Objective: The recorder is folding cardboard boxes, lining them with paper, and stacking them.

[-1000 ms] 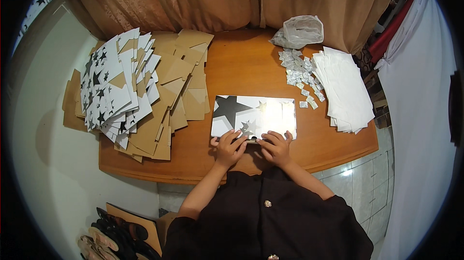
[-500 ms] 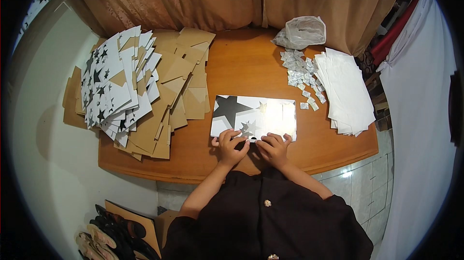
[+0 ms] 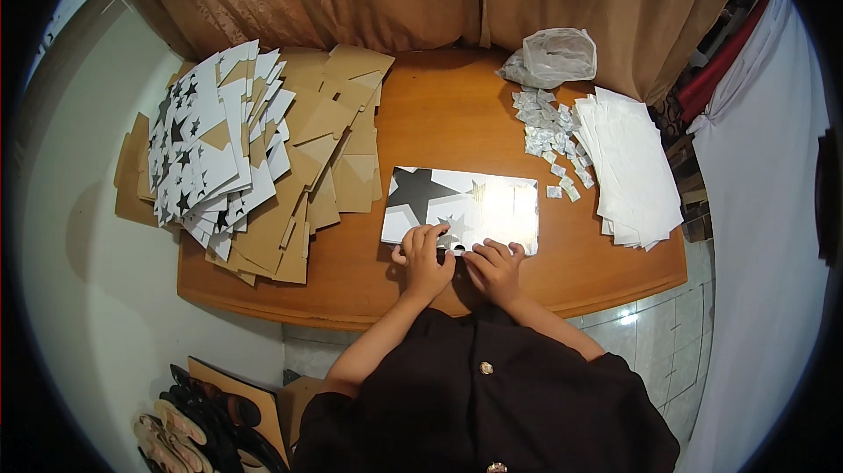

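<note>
White card with black and silver stars, a flat box (image 3: 461, 207), lies on the wooden table (image 3: 439, 122) just ahead of the person, at 12 o'clock from the hands. Long axis runs 9 to 3 o'clock, tilted slightly so the 3 o'clock end sits a little nearer the person. Big black star sits toward its 9 o'clock end; glare washes out the 3 o'clock half.

Left hand (image 3: 425, 255) rests palm down on the near edge of the box, fingers spread and pressing flat, nothing pinched in it. Right hand (image 3: 494, 264) lies just beside it at 3 o'clock, fingers curled onto the same edge, pressing too; not closed around anything that I can see. Both forearms come up from 6 o'clock, elbows splayed outward, wrists nearly meeting.

Clear plastic bag (image 3: 553, 56) sits at 1 o'clock at the far edge of the table; contents too blurred to tell. Small silvery packets (image 3: 549, 130) scatter loose from under it toward the box. Stack of white sheets (image 3: 628, 166) lies at 2 o'clock, just beside the packets.

Heap of flat cardboard pieces (image 3: 325, 148), brown side up, fans out at 10 o'clock, near the box. Star-printed pieces (image 3: 206, 144) overlap it further toward 9 o'clock, overhanging the table edge.

Shoes (image 3: 189, 420) stand on the floor at 7 o'clock.
</note>
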The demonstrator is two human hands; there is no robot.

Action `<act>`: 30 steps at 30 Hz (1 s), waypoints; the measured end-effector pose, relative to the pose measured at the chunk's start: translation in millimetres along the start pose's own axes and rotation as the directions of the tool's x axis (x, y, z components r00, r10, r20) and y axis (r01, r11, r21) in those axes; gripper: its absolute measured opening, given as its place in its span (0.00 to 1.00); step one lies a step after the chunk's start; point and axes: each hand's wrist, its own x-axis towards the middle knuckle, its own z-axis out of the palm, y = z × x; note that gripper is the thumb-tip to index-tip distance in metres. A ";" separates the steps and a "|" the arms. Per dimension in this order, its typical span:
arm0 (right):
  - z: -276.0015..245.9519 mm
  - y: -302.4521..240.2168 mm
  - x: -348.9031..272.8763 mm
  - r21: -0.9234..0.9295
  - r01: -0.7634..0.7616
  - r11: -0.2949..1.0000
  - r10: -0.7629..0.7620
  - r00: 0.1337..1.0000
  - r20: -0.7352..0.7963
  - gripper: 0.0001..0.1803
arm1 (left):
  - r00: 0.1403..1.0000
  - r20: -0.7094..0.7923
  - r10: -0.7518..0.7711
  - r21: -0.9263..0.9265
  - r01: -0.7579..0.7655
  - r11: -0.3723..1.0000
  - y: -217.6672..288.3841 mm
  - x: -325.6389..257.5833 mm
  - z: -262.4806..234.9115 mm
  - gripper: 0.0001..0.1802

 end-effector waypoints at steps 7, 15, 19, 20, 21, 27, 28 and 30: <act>-1.9 -0.5 5.7 0.005 0.032 0.999 -0.032 0.999 -0.007 0.12 | 0.994 0.046 -0.096 -0.009 0.097 0.995 6.5 6.4 0.4 0.26; -1.1 2.4 6.6 0.039 0.059 0.997 -0.059 0.998 -0.024 0.11 | 0.999 0.021 0.030 -0.055 -0.029 0.998 -7.8 2.3 -2.1 0.24; -2.1 2.8 7.8 0.041 0.071 0.997 -0.069 0.997 -0.036 0.11 | 0.998 0.033 0.047 -0.010 -0.047 0.999 -4.9 2.8 -4.2 0.22; -3.4 3.1 9.4 0.055 0.059 0.997 -0.058 0.998 -0.016 0.11 | 0.999 0.022 0.039 0.013 -0.039 0.999 -3.6 3.4 -3.8 0.22; -4.9 2.1 12.0 0.055 0.060 0.997 -0.060 0.998 -0.016 0.11 | 0.999 0.020 0.038 0.013 -0.039 0.999 -3.1 4.3 -3.5 0.22; -13.0 0.6 23.1 0.262 -0.084 0.961 0.088 0.996 -0.003 0.11 | 1.000 -0.003 0.024 0.004 -0.024 1.000 -3.2 7.2 -2.8 0.22; -12.0 1.8 21.7 0.253 -0.063 0.966 0.067 0.998 -0.011 0.12 | 0.999 0.000 0.042 0.003 -0.042 0.999 -4.5 7.0 -3.0 0.22; -9.9 5.5 17.4 0.244 -0.041 0.969 0.047 0.999 -0.017 0.12 | 0.998 0.004 0.059 0.002 -0.059 0.998 -6.2 7.2 -3.8 0.22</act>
